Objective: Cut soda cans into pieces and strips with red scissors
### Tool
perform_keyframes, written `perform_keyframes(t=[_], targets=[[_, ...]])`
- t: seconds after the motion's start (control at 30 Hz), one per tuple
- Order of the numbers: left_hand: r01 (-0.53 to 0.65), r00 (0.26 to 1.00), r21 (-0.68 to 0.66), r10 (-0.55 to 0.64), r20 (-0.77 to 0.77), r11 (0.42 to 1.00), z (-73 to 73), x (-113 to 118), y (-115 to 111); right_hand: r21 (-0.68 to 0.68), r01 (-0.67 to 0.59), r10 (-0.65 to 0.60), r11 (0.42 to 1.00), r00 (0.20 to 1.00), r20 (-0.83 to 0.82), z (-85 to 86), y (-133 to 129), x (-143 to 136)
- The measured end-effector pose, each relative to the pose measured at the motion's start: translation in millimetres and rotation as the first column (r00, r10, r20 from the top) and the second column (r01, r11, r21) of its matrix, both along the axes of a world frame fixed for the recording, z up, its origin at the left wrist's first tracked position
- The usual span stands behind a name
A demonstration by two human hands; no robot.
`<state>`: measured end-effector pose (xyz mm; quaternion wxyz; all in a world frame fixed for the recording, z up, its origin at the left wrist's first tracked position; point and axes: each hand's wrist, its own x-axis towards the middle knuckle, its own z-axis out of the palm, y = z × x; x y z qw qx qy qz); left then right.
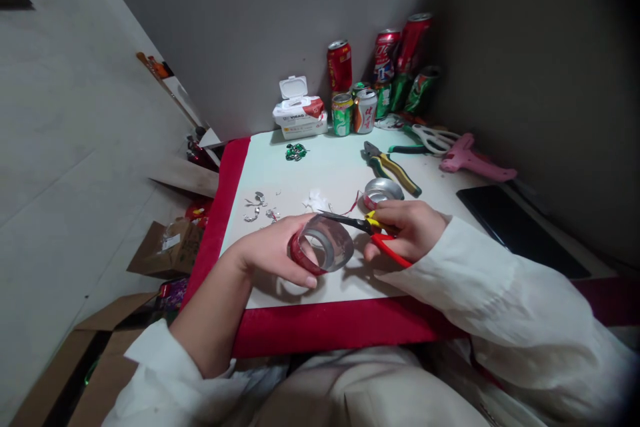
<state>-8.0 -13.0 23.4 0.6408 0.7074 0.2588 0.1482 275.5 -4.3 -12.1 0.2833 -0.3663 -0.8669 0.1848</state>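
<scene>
My left hand point(280, 250) is wrapped round a cut red can piece point(343, 247), whose silvery open rim faces up. Scissors point(387, 250) with red and yellow handles are in my right hand point(413, 230). Their dark blades point left across the can's upper rim; whether they touch the metal cannot be made out. Behind my right hand lies a cut can end point(384, 191), with a thin red strip beside it. Silvery metal scraps point(259, 199) and a crumpled white tissue point(317, 201) lie beyond my left hand.
Pliers point(393, 170), a pink glue gun point(473, 159) and a black tablet-like slab point(520, 227) lie to the right. Several cans point(341, 115) and a wipes pack point(300, 113) stand at the back. Green pieces point(296, 152) lie near them. Cardboard boxes point(167, 250) are at the left.
</scene>
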Motion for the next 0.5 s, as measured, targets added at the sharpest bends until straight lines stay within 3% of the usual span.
perform_keyframes(t=[0.1, 0.23, 0.4, 0.5], targets=[[-0.08, 0.996, 0.002, 0.08, 0.027, 0.997, 0.5, -8, 0, 0.028, 0.023, -0.022, 0.999, 0.999, -0.037, 0.5, 0, -3], [-0.291, 0.957, 0.163, 0.289, 0.037, 0.943, 1.7, -11, 1, 0.036, 0.209, -0.204, 0.977, 0.972, -0.117, -1.3, -1, -11], [-0.574, 0.807, 0.325, 0.585, 0.074, 0.751, -2.5, 6, -1, 0.006, 0.366, -0.364, 0.931, 0.927, -0.096, -10.9, -2, -20], [-0.629, 0.731, 0.449, 0.679, 0.065, 0.635, -5.0, 19, -5, 0.016, 0.401, -0.4, 0.916, 0.915, -0.06, -17.2, -4, -24]])
